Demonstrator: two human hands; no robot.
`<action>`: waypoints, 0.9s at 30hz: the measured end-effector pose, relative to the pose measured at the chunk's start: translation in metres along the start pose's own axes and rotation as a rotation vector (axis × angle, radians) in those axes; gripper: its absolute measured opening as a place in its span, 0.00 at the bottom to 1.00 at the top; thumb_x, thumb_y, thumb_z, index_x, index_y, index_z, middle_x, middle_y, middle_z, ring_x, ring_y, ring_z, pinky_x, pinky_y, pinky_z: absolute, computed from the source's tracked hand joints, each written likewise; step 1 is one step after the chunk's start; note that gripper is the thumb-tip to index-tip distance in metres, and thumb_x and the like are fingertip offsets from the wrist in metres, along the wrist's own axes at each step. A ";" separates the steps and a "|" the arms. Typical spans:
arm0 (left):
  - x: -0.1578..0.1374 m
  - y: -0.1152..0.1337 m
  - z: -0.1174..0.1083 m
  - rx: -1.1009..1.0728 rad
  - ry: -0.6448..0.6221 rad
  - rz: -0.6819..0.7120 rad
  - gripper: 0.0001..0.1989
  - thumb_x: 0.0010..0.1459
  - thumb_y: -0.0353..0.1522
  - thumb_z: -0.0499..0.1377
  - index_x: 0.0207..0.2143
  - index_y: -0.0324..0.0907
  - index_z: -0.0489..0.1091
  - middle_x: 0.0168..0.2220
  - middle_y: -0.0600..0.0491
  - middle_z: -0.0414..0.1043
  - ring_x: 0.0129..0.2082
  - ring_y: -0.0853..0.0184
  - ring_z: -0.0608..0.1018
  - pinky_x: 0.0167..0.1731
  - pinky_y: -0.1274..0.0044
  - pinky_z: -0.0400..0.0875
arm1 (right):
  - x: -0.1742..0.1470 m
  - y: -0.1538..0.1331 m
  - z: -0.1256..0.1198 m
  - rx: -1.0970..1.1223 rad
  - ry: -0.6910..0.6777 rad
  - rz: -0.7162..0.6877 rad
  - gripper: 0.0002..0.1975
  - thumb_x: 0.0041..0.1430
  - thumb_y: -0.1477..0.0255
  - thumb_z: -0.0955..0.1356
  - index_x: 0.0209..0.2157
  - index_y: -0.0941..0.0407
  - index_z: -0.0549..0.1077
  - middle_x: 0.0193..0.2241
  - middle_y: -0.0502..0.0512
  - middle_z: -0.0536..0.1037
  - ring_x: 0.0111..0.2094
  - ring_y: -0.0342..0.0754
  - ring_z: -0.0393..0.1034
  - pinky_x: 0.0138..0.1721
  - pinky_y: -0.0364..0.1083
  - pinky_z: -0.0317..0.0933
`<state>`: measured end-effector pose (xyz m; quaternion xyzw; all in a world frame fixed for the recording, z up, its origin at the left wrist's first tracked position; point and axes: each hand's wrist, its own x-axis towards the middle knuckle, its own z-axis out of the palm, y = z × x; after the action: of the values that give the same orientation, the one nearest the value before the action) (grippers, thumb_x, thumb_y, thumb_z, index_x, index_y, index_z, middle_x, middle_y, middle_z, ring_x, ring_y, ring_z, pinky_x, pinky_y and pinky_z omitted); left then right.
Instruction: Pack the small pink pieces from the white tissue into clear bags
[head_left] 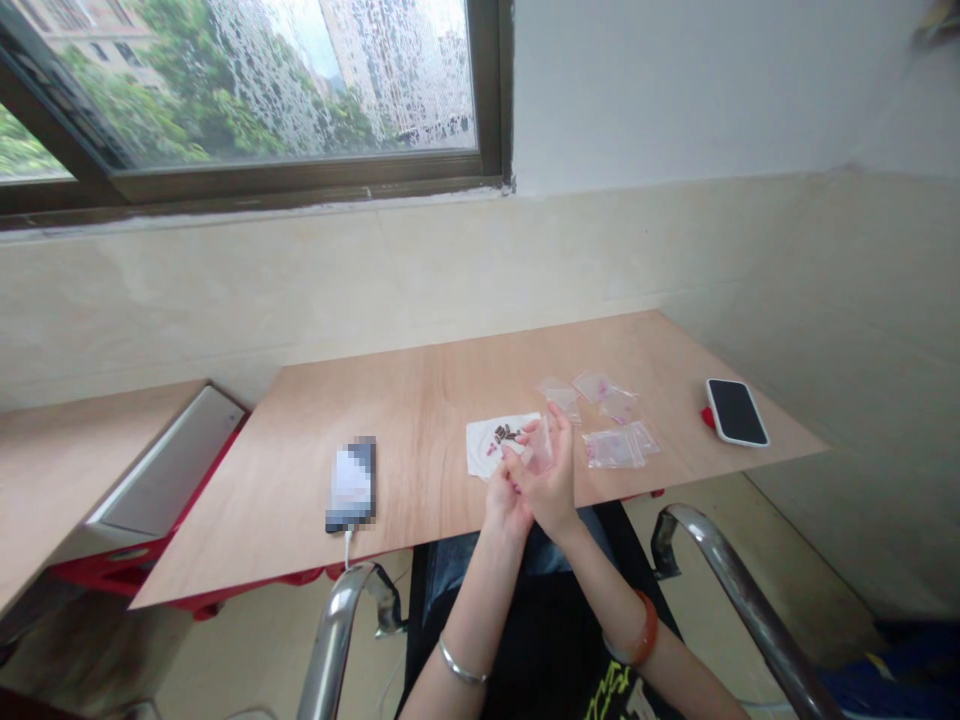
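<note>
My right hand (553,485) has its fingers curled round a small clear plastic bag (540,452) above the table's front edge. Close against it is my left hand (511,495), closed and partly covered by the right; what its fingers hold is hidden. Just beyond my hands lies a white paper sheet (480,436). Several small dark brown pieces (506,434) are gathered on it, with a few tiny pink pieces (491,449) beside them. To the right, more clear plastic bags (616,448) lie flat, some with pink marks.
A wooden table (420,400) stands against the tiled wall, under a window (300,80). A phone (351,484) with a white cable lies at left, and a white-edged phone (738,412) at right. Metal chair armrests (724,570) flank me.
</note>
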<state>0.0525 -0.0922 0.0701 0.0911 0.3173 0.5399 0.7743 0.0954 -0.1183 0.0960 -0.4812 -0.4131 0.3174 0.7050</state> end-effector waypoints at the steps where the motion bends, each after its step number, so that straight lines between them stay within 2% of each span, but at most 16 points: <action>1: 0.000 -0.001 -0.001 -0.012 -0.017 -0.008 0.08 0.58 0.27 0.51 0.36 0.39 0.69 0.38 0.46 0.72 0.46 0.61 0.75 0.45 0.74 0.74 | 0.000 0.001 -0.002 -0.037 -0.040 -0.017 0.40 0.49 0.69 0.71 0.61 0.50 0.50 0.45 0.58 0.67 0.44 0.50 0.66 0.50 0.53 0.63; 3: 0.001 -0.002 -0.002 -0.017 -0.033 0.000 0.09 0.58 0.26 0.50 0.37 0.41 0.69 0.40 0.46 0.72 0.51 0.62 0.73 0.49 0.75 0.72 | 0.000 0.003 -0.008 -0.110 -0.161 -0.058 0.42 0.48 0.69 0.71 0.62 0.50 0.50 0.49 0.59 0.66 0.48 0.52 0.64 0.53 0.54 0.60; 6: 0.004 -0.003 -0.005 -0.046 -0.019 0.004 0.10 0.57 0.25 0.50 0.36 0.43 0.69 0.40 0.48 0.73 0.51 0.63 0.73 0.49 0.76 0.72 | 0.002 0.007 -0.017 -0.170 -0.336 -0.097 0.45 0.46 0.70 0.72 0.63 0.49 0.48 0.52 0.59 0.65 0.52 0.54 0.62 0.54 0.55 0.58; 8: 0.007 -0.004 -0.009 -0.091 -0.022 -0.063 0.11 0.57 0.24 0.50 0.37 0.42 0.70 0.39 0.48 0.74 0.48 0.64 0.75 0.46 0.76 0.74 | 0.004 0.010 -0.021 -0.180 -0.356 -0.075 0.44 0.47 0.69 0.71 0.63 0.49 0.49 0.51 0.58 0.66 0.51 0.54 0.63 0.54 0.54 0.58; 10: 0.011 -0.005 -0.014 -0.115 0.031 -0.176 0.11 0.57 0.24 0.50 0.38 0.39 0.70 0.37 0.46 0.75 0.43 0.63 0.78 0.40 0.75 0.76 | 0.009 0.013 -0.023 -0.174 -0.283 -0.036 0.41 0.49 0.67 0.70 0.62 0.51 0.50 0.51 0.59 0.67 0.52 0.53 0.63 0.54 0.53 0.58; 12: 0.016 -0.005 -0.022 -0.120 0.184 -0.250 0.11 0.56 0.23 0.50 0.38 0.36 0.70 0.32 0.46 0.74 0.34 0.64 0.79 0.32 0.76 0.77 | 0.018 0.018 -0.026 -0.175 -0.139 -0.027 0.37 0.51 0.65 0.69 0.61 0.53 0.52 0.52 0.60 0.67 0.54 0.53 0.60 0.55 0.53 0.55; 14: 0.021 -0.003 -0.032 -0.128 0.344 -0.246 0.11 0.55 0.21 0.49 0.35 0.35 0.69 0.26 0.49 0.72 0.26 0.68 0.77 0.25 0.78 0.74 | 0.032 0.026 -0.032 -0.217 -0.002 -0.049 0.35 0.53 0.62 0.68 0.60 0.54 0.54 0.55 0.61 0.64 0.57 0.53 0.57 0.57 0.53 0.53; 17: 0.031 0.005 -0.044 -0.117 0.420 -0.167 0.11 0.55 0.20 0.47 0.31 0.36 0.68 0.23 0.51 0.70 0.21 0.71 0.74 0.21 0.82 0.71 | 0.058 0.043 -0.047 -0.384 0.119 -0.056 0.34 0.54 0.60 0.66 0.60 0.55 0.53 0.57 0.62 0.62 0.56 0.54 0.57 0.56 0.54 0.52; 19: 0.039 0.012 -0.049 -0.099 0.428 -0.113 0.11 0.55 0.21 0.47 0.29 0.36 0.68 0.22 0.51 0.69 0.21 0.72 0.74 0.21 0.83 0.70 | 0.074 0.058 -0.058 -0.524 0.150 -0.020 0.36 0.55 0.60 0.65 0.61 0.57 0.50 0.57 0.66 0.61 0.54 0.56 0.59 0.54 0.55 0.53; 22: 0.055 0.019 -0.050 -0.062 0.416 -0.033 0.11 0.56 0.23 0.48 0.26 0.35 0.68 0.21 0.50 0.68 0.20 0.71 0.73 0.21 0.82 0.69 | 0.093 0.084 -0.067 -0.739 0.137 0.015 0.37 0.56 0.61 0.64 0.62 0.61 0.48 0.57 0.73 0.58 0.57 0.61 0.55 0.54 0.58 0.51; 27: 0.081 0.016 -0.055 -0.018 0.420 0.207 0.12 0.58 0.29 0.49 0.24 0.38 0.67 0.22 0.52 0.68 0.22 0.73 0.72 0.27 0.82 0.68 | 0.111 0.130 -0.063 -1.034 0.075 0.108 0.40 0.55 0.58 0.64 0.62 0.66 0.48 0.55 0.78 0.58 0.56 0.67 0.53 0.54 0.61 0.47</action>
<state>0.0249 -0.0240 0.0031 0.0020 0.4555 0.6262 0.6327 0.1960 -0.0071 -0.0078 -0.7982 -0.4650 0.0905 0.3721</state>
